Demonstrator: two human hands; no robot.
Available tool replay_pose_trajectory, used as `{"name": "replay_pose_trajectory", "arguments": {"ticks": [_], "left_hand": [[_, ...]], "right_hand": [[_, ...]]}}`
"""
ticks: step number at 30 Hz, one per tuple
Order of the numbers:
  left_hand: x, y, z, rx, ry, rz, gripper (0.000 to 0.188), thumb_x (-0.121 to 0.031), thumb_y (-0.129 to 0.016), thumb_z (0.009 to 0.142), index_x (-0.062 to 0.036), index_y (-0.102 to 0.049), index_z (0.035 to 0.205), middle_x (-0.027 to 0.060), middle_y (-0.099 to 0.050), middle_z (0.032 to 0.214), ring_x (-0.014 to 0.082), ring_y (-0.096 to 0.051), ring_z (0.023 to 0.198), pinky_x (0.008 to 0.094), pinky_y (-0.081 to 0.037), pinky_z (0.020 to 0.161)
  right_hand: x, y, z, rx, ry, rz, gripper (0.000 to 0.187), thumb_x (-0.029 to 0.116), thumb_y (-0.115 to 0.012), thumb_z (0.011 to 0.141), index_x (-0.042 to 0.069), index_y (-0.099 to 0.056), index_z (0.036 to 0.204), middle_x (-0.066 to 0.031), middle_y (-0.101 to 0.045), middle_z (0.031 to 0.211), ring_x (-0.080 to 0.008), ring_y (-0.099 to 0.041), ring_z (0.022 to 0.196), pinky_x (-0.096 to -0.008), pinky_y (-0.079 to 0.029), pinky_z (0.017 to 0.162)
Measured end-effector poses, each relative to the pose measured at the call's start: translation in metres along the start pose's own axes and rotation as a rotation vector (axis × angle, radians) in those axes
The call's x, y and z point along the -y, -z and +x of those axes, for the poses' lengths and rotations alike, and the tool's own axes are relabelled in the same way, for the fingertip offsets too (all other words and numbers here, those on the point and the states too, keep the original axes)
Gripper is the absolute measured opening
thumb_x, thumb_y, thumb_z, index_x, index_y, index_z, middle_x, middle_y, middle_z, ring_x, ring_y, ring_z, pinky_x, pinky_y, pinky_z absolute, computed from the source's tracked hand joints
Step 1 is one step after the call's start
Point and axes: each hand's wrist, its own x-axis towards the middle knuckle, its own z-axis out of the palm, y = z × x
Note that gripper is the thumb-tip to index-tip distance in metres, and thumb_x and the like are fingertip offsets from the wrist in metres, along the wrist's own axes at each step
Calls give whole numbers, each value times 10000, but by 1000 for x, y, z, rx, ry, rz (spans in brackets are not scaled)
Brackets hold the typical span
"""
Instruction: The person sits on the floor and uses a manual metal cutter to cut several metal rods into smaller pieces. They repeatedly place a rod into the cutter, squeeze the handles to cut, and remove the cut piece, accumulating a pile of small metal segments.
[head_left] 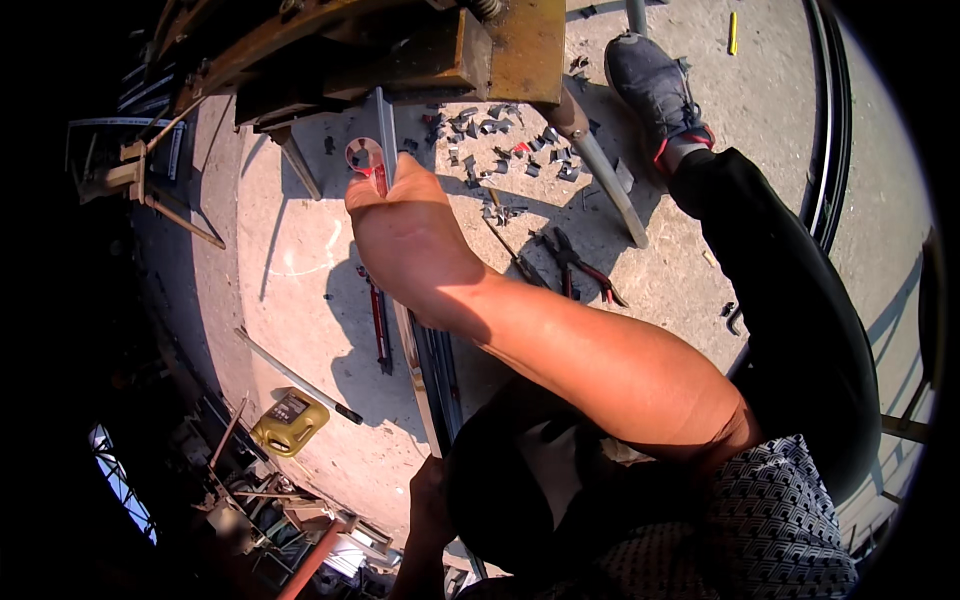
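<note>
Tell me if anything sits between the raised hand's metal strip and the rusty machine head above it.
Nothing visible does. The right hand grips the grey metal strip, whose upper end already runs up to the underside of the rusty machine head. The metal offcuts lie on the concrete floor, off to the right.

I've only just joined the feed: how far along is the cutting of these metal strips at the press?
Done, by the look of it: a heap of small cut metal pieces lies on the concrete under the rusty press. In hand: the right hand holds a long grey strip up into the machine; the left hand steadies its lower end. Left: most of that strip's length appears uncut.
</note>
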Motion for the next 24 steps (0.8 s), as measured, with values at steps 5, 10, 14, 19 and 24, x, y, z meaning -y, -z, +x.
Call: {"name": "replay_pose_trajectory", "arguments": {"ticks": [5,10,14,19,24], "left_hand": [[-7,2,-14,-50,148,-191,477,-407,-458,1110,40,-602,1198,48,-682,936,93,-630,858,274,-512,735],[-5,6,-21,-9,109,-120,516,-448,-445,1107,35,-603,1197,25,-668,892,73,-605,811,261,-494,699],[-17,7,-20,-32,46,-67,520,-464,-448,1101,28,-604,1161,4,-646,827,64,-590,754,258,-467,644],[-35,5,-22,-64,112,48,534,-478,-420,1100,24,-602,1122,26,-625,732,93,-594,675,280,-456,585],[-38,8,-25,-34,235,164,528,-464,-409,1099,25,-609,1104,76,-635,701,143,-618,648,316,-469,567]], "right_hand": [[3,-1,-1,73,-73,142,182,228,-506,1073,81,-486,968,-3,-468,673,-106,-436,544,-301,-401,479],[12,2,-4,109,-98,204,181,227,-490,1080,104,-454,952,13,-429,666,-96,-397,524,-289,-376,466],[14,2,-6,140,-97,223,195,233,-481,1084,109,-441,938,17,-425,686,-91,-399,540,-281,-375,479],[15,3,-8,144,-127,227,201,237,-471,1085,106,-439,936,9,-436,712,-91,-412,560,-279,-385,498],[18,4,-11,124,-175,202,205,254,-476,1081,103,-444,945,-3,-445,737,-95,-417,565,-285,-389,504]]}}
